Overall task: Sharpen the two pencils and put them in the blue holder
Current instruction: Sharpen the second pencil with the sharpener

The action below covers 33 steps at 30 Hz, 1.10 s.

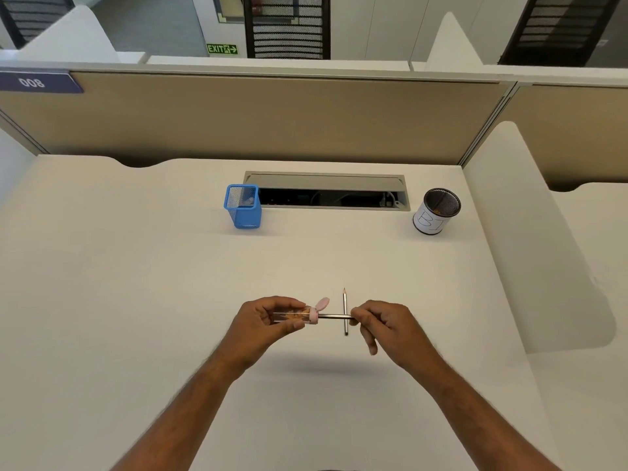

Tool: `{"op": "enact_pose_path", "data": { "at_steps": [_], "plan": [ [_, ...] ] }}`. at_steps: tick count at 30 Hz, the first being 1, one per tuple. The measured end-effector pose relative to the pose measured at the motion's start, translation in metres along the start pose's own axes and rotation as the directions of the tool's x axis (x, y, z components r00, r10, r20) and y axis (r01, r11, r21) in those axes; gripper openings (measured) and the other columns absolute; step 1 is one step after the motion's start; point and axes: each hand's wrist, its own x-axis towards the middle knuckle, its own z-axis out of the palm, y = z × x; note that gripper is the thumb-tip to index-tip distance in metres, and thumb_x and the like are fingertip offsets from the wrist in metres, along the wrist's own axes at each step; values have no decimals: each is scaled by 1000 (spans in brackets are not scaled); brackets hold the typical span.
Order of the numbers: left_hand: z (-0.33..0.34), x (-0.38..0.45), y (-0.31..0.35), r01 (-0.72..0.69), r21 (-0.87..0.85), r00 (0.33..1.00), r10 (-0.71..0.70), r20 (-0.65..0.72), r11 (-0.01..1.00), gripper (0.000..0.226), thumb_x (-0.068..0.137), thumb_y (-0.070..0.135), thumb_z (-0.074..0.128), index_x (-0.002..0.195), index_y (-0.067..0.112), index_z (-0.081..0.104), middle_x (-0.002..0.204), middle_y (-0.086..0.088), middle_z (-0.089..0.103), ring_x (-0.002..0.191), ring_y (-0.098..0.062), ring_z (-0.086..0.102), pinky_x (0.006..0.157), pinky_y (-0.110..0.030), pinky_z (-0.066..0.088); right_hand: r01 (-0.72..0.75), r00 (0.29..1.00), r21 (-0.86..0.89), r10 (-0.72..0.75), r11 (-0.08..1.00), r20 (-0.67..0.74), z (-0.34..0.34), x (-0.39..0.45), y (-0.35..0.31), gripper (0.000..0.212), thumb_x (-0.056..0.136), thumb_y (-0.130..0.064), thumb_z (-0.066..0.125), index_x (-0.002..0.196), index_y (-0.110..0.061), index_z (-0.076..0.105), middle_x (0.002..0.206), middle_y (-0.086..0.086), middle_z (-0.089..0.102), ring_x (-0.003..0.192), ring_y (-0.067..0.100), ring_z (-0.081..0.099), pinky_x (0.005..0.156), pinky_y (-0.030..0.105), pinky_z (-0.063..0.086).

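So I've got one pencil [334,315] stuck sideways into the pink-capped sharpener [299,316], both held up above the table [136,283]. My left hand [268,321] is closed round the sharpener's clear body, my right hand [384,326] pinches the pencil's far end. The second pencil [345,311] lies on the table just beneath, tip pointing away. The blue holder [243,206] stands well back, a labelled black mesh cup [436,212] off to its right.

Green sign [222,48] – "EXIT"; partition tag [38,82] – "008"; black mesh cup [436,211] label – "B1".
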Motion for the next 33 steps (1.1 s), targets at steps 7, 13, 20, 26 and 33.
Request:
{"op": "enact_pose_path", "data": {
  "at_steps": [7,13,20,26,33],
  "plan": [
    [1,0,1,-12,45,1000,11,15,999,25,89,1,86,109,16,84,108,2,87,104,-15,82,90,-24,64,-138,986,109,126,984,113,-1,2,0,44,112,-35,47,97,-5,76,57,10,63,42,20,53,52,18,42],
    [-3,2,-1,-8,-5,999,8,-33,1000,26,89,-1,84,108,16,84,108,-1,87,105,-16,82,92,-23,64,-28,999,34,27,999,34,-2,1,3,25,96,-21,76,116,-34,69,98,-2,73,70,20,75,67,18,51],
    [-2,0,-2,-10,3,1000,10,-18,1000,24,90,-1,84,108,15,84,107,0,87,104,-15,82,90,-23,63,52,999,8,-52,999,-6,-1,0,3,13,99,-13,72,96,-24,77,82,1,77,69,14,71,71,15,50],
    [-3,-3,-3,-5,43,1000,4,23,999,25,91,3,84,108,21,84,111,2,86,108,-19,81,99,-34,63,-26,994,-24,29,999,101,-2,3,5,32,109,-20,55,87,-9,74,52,0,60,49,7,54,65,11,42],
    [-11,-4,-2,-25,20,1000,25,9,999,27,91,0,83,111,18,83,113,1,86,109,-18,82,97,-30,63,-169,969,57,155,984,190,-9,2,14,47,113,-33,46,84,-3,68,51,12,56,40,21,50,50,21,37]
  ]
}}
